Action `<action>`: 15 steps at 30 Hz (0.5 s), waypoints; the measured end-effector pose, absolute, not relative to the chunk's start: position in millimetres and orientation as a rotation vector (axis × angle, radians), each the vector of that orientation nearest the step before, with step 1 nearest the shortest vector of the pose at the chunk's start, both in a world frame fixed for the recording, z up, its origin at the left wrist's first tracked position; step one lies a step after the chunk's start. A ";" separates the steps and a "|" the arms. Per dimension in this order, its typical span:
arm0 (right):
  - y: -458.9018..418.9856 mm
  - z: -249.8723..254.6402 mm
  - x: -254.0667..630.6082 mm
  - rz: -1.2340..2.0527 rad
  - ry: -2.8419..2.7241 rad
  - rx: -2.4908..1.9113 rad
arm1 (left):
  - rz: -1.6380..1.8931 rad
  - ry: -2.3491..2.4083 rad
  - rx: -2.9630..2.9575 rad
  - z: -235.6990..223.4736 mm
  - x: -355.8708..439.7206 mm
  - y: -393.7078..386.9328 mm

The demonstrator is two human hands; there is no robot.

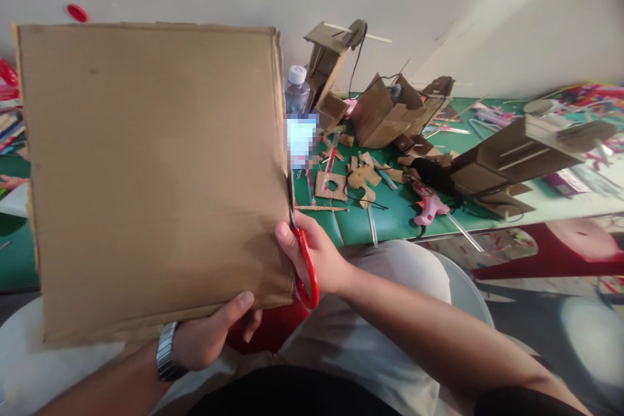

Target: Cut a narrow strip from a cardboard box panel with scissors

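"Right hand [325, 255]?"

"Clamped round red-handled scissors [309, 260], with blades [292, 200] at right edge of cardboard [156, 169]."

"And left hand [207, 338]?"

"Pinching cardboard's bottom edge, above lap [353, 338]."

"Any risk?"

"Might tip cardboard, gripping so low, and slip blades."

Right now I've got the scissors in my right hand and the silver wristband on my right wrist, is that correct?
Not quite: the head view shows the silver wristband on your left wrist, not the right one. The scissors are indeed in your right hand.
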State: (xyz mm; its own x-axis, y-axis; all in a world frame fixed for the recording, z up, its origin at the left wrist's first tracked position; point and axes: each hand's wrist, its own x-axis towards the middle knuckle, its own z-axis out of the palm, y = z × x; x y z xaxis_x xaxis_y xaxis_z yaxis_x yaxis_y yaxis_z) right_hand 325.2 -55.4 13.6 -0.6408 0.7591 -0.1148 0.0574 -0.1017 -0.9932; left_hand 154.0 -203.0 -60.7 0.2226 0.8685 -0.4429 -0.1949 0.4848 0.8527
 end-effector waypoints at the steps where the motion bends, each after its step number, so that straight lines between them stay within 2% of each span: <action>1: -55.5 13.5 324.7 1.796 -1.663 -0.903 | 0.839 1.112 0.750 -61.3 153.6 -203.4; 15: -55.7 18.2 327.0 1.806 -1.575 -0.843 | 0.804 1.172 0.820 -56.5 156.0 -204.1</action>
